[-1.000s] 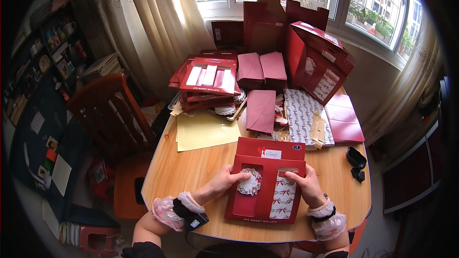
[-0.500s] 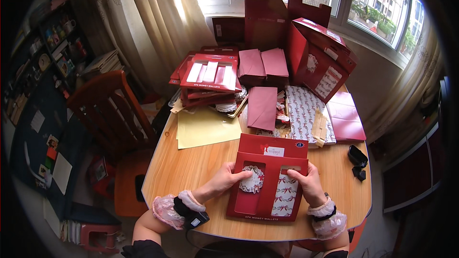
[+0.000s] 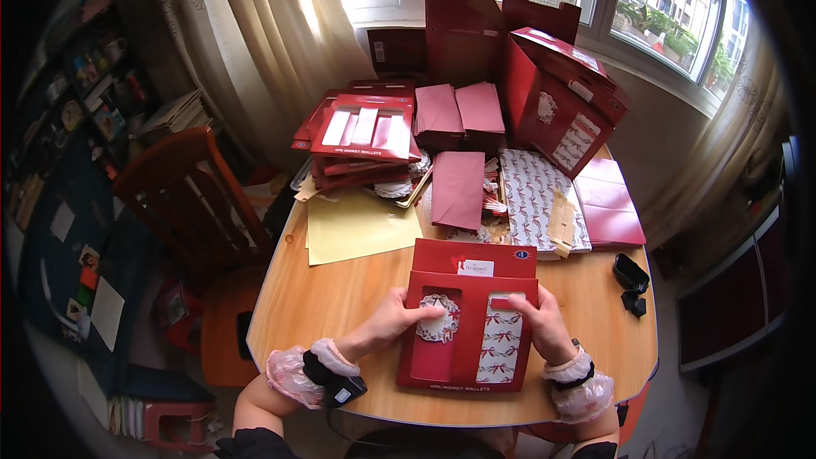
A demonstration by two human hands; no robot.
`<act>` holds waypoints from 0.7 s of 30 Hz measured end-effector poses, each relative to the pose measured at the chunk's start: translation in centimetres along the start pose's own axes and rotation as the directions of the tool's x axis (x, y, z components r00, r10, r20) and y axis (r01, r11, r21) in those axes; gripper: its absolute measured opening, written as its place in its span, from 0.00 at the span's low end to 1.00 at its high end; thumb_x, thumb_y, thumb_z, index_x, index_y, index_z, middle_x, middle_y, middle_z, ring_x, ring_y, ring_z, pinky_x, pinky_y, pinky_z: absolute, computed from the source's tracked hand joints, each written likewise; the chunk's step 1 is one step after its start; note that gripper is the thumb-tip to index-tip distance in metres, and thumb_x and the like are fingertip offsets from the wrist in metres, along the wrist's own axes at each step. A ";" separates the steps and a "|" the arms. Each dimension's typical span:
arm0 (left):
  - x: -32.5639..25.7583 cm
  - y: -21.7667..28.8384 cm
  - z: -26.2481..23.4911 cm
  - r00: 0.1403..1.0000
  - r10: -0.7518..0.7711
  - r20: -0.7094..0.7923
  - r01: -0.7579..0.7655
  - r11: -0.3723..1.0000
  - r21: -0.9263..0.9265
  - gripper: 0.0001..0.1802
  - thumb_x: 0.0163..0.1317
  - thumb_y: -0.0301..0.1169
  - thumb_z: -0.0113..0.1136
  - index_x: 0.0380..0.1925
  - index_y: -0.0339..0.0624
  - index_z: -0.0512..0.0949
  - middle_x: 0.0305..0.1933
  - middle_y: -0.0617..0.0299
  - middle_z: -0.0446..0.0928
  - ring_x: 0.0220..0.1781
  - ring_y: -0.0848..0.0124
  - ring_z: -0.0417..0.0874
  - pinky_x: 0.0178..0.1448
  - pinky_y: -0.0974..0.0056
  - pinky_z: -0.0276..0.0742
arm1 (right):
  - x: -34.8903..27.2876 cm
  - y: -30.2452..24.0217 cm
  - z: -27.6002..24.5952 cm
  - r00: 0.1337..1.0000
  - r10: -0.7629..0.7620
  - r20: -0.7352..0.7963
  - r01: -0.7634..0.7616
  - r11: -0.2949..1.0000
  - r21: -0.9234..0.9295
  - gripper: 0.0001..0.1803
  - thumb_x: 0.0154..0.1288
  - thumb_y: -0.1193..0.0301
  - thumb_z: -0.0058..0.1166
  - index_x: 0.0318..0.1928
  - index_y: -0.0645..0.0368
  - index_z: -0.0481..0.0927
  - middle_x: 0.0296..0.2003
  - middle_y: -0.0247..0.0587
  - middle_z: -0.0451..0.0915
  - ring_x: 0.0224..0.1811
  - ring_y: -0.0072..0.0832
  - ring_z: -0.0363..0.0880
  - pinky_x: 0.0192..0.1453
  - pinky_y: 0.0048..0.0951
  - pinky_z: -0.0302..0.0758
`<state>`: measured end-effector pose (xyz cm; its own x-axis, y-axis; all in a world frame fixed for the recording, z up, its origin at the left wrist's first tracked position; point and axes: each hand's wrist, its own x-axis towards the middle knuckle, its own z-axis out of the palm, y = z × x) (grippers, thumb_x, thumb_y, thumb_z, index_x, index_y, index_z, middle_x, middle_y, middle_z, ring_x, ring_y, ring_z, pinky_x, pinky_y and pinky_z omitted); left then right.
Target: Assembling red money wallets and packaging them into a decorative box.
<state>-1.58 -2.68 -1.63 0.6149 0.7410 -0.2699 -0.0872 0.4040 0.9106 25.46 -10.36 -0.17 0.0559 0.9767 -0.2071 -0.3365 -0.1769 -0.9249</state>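
I hold a red cardboard packet (image 3: 472, 323) between both hands over the near part of the wooden table. It has two cut-out windows: a scalloped white wreath tag (image 3: 439, 328) lies behind the left one, and white paper with a bow-and-garland pattern (image 3: 501, 348) fills the right one. My left hand (image 3: 393, 323) grips the packet's left side, its thumb on the wreath tag. My right hand (image 3: 551, 327) clasps the right side, thumb at the top of the patterned paper. The other fingers are mostly hidden behind the packet.
Red packets (image 3: 364, 126) are stacked back left above yellow sheets (image 3: 361, 225). Dusky pink envelopes (image 3: 459, 191) stand in piles mid-table, beside a bow-patterned sheet (image 3: 540, 195). A large red carton (image 3: 561, 102) stands back right. Small black cases (image 3: 631, 272) lie near the right edge.
The view has shifted a little, so the scene sits slightly further left. The packet has moved slightly left, still held in both hands.
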 end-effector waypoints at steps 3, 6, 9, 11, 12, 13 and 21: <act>-0.1 0.2 0.1 1.000 -0.016 0.008 0.016 1.000 -0.001 0.21 0.64 0.31 0.69 0.54 0.31 0.78 0.51 0.56 0.84 0.49 0.72 0.85 0.56 0.65 0.82 | -0.1 0.2 0.1 0.998 -0.057 0.011 0.057 0.996 -0.069 0.21 0.67 0.73 0.64 0.57 0.64 0.76 0.48 0.39 0.84 0.47 0.22 0.83 0.54 0.27 0.80; 0.3 -0.7 -0.4 1.000 -0.010 0.028 0.011 1.000 -0.020 0.20 0.66 0.33 0.67 0.54 0.31 0.79 0.50 0.57 0.84 0.48 0.73 0.84 0.54 0.66 0.82 | -0.2 0.1 0.1 0.997 -0.074 -0.002 0.073 0.995 -0.061 0.21 0.65 0.75 0.65 0.57 0.64 0.76 0.48 0.39 0.84 0.47 0.22 0.83 0.54 0.27 0.80; 0.3 -1.2 -0.8 0.999 0.004 0.046 -0.003 1.000 -0.028 0.20 0.67 0.32 0.65 0.54 0.31 0.78 0.50 0.58 0.84 0.48 0.73 0.84 0.54 0.66 0.82 | 0.0 0.0 0.1 0.995 -0.097 0.001 0.097 0.993 -0.064 0.22 0.63 0.76 0.66 0.57 0.65 0.75 0.49 0.40 0.84 0.48 0.24 0.83 0.55 0.28 0.80; 0.4 -1.1 -0.7 0.999 -0.005 0.049 0.007 0.999 -0.032 0.19 0.67 0.32 0.65 0.54 0.31 0.78 0.49 0.58 0.84 0.47 0.74 0.84 0.54 0.67 0.82 | 0.1 0.0 0.1 0.998 -0.067 0.006 0.067 0.997 -0.035 0.22 0.64 0.76 0.66 0.57 0.65 0.76 0.49 0.40 0.84 0.48 0.24 0.83 0.55 0.28 0.80; 0.4 -0.9 -0.6 0.999 -0.005 0.051 0.006 1.000 -0.018 0.19 0.67 0.31 0.65 0.53 0.31 0.79 0.49 0.58 0.84 0.47 0.74 0.84 0.54 0.67 0.82 | 0.0 0.0 0.0 0.997 -0.071 0.003 0.071 0.997 -0.033 0.22 0.64 0.76 0.66 0.57 0.65 0.76 0.49 0.40 0.84 0.48 0.24 0.83 0.55 0.28 0.80; 0.4 -0.7 -0.5 0.999 -0.004 0.053 0.004 1.000 -0.004 0.18 0.67 0.31 0.65 0.53 0.30 0.79 0.49 0.59 0.84 0.47 0.74 0.84 0.54 0.67 0.82 | -0.1 0.0 0.0 0.997 -0.075 0.006 0.075 0.997 -0.032 0.22 0.64 0.76 0.66 0.57 0.65 0.76 0.49 0.40 0.84 0.48 0.23 0.83 0.55 0.28 0.80; 0.2 -0.8 -0.6 0.997 -0.013 0.071 0.013 1.000 -0.001 0.18 0.68 0.30 0.64 0.53 0.30 0.79 0.49 0.59 0.84 0.47 0.74 0.85 0.54 0.67 0.82 | 0.1 0.5 -0.3 0.996 -0.084 0.029 0.084 0.996 -0.009 0.19 0.64 0.78 0.65 0.55 0.65 0.77 0.47 0.38 0.85 0.47 0.22 0.83 0.54 0.27 0.80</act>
<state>-1.86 -2.47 -2.60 0.6699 0.6958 -0.2591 -0.0799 0.4145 0.9065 25.55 -10.36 -0.69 0.0564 0.9912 -0.1194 -0.3224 -0.0951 -0.9418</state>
